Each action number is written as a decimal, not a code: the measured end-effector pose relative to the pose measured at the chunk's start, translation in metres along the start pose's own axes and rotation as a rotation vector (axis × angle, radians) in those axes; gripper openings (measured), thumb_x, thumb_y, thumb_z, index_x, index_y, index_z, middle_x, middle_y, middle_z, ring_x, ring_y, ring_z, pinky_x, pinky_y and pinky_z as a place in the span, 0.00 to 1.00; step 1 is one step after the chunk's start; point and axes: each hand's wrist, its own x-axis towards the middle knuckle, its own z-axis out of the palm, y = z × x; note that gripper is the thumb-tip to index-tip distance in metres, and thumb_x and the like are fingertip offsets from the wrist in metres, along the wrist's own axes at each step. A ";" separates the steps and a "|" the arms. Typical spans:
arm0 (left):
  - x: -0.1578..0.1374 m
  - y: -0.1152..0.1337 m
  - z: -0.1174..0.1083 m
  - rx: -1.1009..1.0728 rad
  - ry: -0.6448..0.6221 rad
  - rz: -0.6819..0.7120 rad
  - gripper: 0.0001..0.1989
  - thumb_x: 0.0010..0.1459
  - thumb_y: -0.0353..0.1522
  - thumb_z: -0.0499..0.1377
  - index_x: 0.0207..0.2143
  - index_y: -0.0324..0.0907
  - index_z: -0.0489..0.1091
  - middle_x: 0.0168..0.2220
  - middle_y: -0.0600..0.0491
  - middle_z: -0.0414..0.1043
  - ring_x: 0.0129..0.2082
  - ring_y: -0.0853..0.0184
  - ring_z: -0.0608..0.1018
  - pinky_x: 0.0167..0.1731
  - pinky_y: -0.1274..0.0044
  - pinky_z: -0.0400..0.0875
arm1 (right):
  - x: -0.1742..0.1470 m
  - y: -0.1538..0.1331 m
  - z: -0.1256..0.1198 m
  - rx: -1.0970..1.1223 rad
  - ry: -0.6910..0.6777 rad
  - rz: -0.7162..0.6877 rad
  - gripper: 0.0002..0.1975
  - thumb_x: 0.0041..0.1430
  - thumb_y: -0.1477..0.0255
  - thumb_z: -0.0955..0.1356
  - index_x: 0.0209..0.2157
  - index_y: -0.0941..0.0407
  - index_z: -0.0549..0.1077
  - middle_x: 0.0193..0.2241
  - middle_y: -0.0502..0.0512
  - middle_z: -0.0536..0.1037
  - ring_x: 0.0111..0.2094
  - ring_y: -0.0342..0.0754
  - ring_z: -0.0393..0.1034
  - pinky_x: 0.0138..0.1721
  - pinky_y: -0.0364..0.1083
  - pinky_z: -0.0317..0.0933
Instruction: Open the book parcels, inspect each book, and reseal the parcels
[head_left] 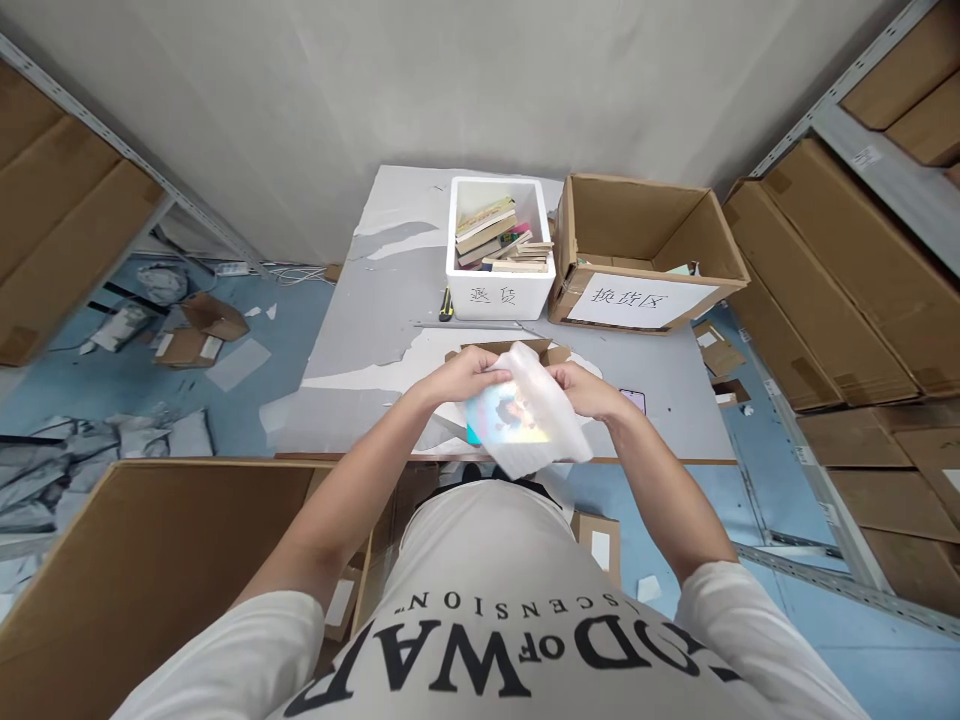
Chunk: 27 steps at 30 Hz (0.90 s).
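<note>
A colourful picture book (pixel 510 415) shows through a translucent white wrapping sheet (pixel 544 425), held at the table's front edge. My left hand (pixel 471 374) is closed on the book and wrap at their upper left corner, thumb on top. At the upper right, my right hand (pixel 583 388) pinches the wrap's edge; its fingertips are partly hidden behind the sheet. Just beyond my hands lies an open cardboard box (pixel 556 354), mostly covered by them. To the right of my right hand a phone (pixel 633 401) rests on the table.
On the grey table (pixel 352 320) stand a white foam bin (pixel 501 296) of books and a cardboard carton (pixel 649 300) with a handwritten label. A yellow-black utility knife (pixel 446 304) lies beside the bin. A large carton (pixel 165 560) is at my left; shelves of boxes (pixel 832 270) flank the right.
</note>
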 end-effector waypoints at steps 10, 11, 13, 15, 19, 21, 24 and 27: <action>-0.030 -0.062 -0.019 0.049 0.769 0.023 0.31 0.52 0.34 0.59 0.60 0.38 0.62 0.60 0.42 0.64 0.60 0.58 0.67 0.55 0.71 0.65 | -0.017 0.037 0.002 0.382 0.707 -0.255 0.21 0.46 0.58 0.74 0.38 0.51 0.66 0.34 0.50 0.77 0.32 0.48 0.74 0.25 0.46 0.71; -0.030 -0.062 -0.017 0.094 0.765 0.022 0.30 0.52 0.32 0.57 0.59 0.39 0.63 0.60 0.43 0.64 0.60 0.58 0.66 0.57 0.70 0.63 | -0.013 0.039 0.010 0.422 0.720 -0.298 0.22 0.47 0.59 0.74 0.39 0.49 0.64 0.37 0.50 0.77 0.35 0.48 0.74 0.29 0.47 0.73; -0.029 -0.059 -0.008 0.133 0.688 0.008 0.25 0.52 0.29 0.53 0.54 0.40 0.70 0.56 0.45 0.68 0.57 0.59 0.70 0.57 0.68 0.63 | -0.005 0.040 0.026 0.481 0.722 -0.357 0.22 0.49 0.60 0.73 0.40 0.48 0.61 0.41 0.49 0.76 0.40 0.49 0.74 0.35 0.50 0.75; -0.024 -0.053 0.008 0.064 0.613 -0.022 0.22 0.51 0.29 0.50 0.46 0.39 0.75 0.50 0.47 0.73 0.51 0.60 0.74 0.55 0.67 0.65 | 0.003 0.041 0.041 0.530 0.713 -0.363 0.22 0.49 0.60 0.73 0.41 0.47 0.60 0.44 0.50 0.75 0.43 0.49 0.74 0.37 0.50 0.75; -0.017 -0.044 0.047 -0.323 0.498 -0.026 0.20 0.55 0.35 0.50 0.44 0.38 0.76 0.46 0.46 0.76 0.47 0.59 0.76 0.48 0.70 0.70 | 0.014 0.046 0.063 0.620 0.655 -0.289 0.26 0.46 0.59 0.74 0.41 0.48 0.58 0.43 0.51 0.74 0.43 0.50 0.74 0.37 0.52 0.75; -0.018 -0.041 0.062 -0.459 0.445 -0.028 0.20 0.58 0.40 0.52 0.43 0.37 0.75 0.42 0.47 0.77 0.42 0.61 0.77 0.41 0.72 0.72 | 0.017 0.050 0.069 0.634 0.638 -0.260 0.27 0.45 0.58 0.75 0.41 0.48 0.58 0.44 0.52 0.75 0.45 0.52 0.74 0.37 0.53 0.75; -0.023 -0.041 0.075 -0.472 0.444 -0.100 0.22 0.57 0.47 0.56 0.38 0.37 0.75 0.35 0.49 0.77 0.33 0.65 0.75 0.32 0.77 0.69 | 0.017 0.056 0.071 0.602 0.619 -0.230 0.29 0.44 0.56 0.75 0.41 0.48 0.57 0.45 0.53 0.75 0.47 0.54 0.73 0.37 0.53 0.75; -0.027 -0.043 0.077 -0.442 0.457 -0.135 0.23 0.56 0.50 0.57 0.33 0.37 0.74 0.32 0.51 0.75 0.30 0.68 0.73 0.28 0.79 0.66 | 0.016 0.060 0.064 0.502 0.602 -0.220 0.29 0.43 0.55 0.75 0.40 0.49 0.58 0.44 0.55 0.77 0.47 0.55 0.73 0.37 0.52 0.74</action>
